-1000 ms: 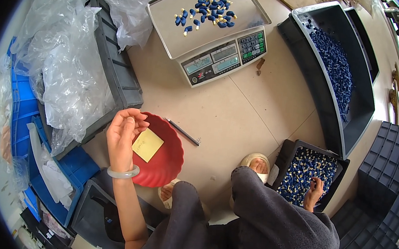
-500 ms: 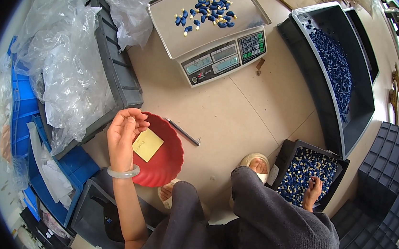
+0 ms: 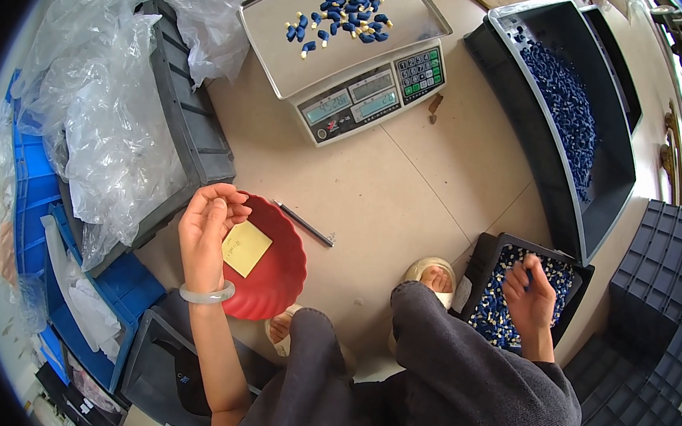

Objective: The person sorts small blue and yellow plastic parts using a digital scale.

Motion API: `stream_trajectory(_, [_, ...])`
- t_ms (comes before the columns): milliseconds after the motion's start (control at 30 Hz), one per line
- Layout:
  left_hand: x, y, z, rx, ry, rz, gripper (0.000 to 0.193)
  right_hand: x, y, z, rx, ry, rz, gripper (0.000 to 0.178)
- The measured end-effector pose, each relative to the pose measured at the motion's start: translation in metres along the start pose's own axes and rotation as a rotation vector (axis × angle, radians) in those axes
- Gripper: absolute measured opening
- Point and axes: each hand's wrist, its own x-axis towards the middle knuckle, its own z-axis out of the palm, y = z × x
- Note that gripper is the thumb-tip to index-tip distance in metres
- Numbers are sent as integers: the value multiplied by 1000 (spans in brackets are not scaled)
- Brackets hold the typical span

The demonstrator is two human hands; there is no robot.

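Over the left rim of a red scalloped bowl (image 3: 277, 277) my left hand (image 3: 208, 229) is raised, its fingers loosely curled. Whatever lies in its palm, if anything, is hidden. A yellow sticky note (image 3: 246, 248) with handwriting rests in the bowl. My right hand (image 3: 531, 301) hovers above a small black tray (image 3: 466, 282) full of small blue-and-cream parts (image 3: 499, 306). Its fingers are bent inward, and what they hold cannot be made out. Ahead, a cluster of similar parts (image 3: 348, 12) lies on the metal pan of a digital scale (image 3: 360, 96).
A long dark bin (image 3: 522, 124) at far right holds many blue pieces. A pen (image 3: 304, 223) lies on the floor right of the bowl. At left are crates (image 3: 184, 91) with clear plastic sheeting (image 3: 119, 126). Stacked dark crates (image 3: 652, 268) stand at the right.
My right hand has risen out of the parts in the black tray and moved slightly forward. The left hand keeps its pose over the bowl. The whole view has shifted slightly.
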Motion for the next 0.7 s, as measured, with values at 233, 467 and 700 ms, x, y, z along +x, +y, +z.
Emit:
stream_trajectory(233, [-9,9,-5,12,11,-4,18,114,65,98,-145,-268,203,34])
stream_trajectory(467, [-14,1,-16,57,1,7,21,141,91,138,175,-361,410,52])
stream_trajectory(700, [-15,-47,60,-682,-152,-205,51,128,114,165,-34,-516,404,43])
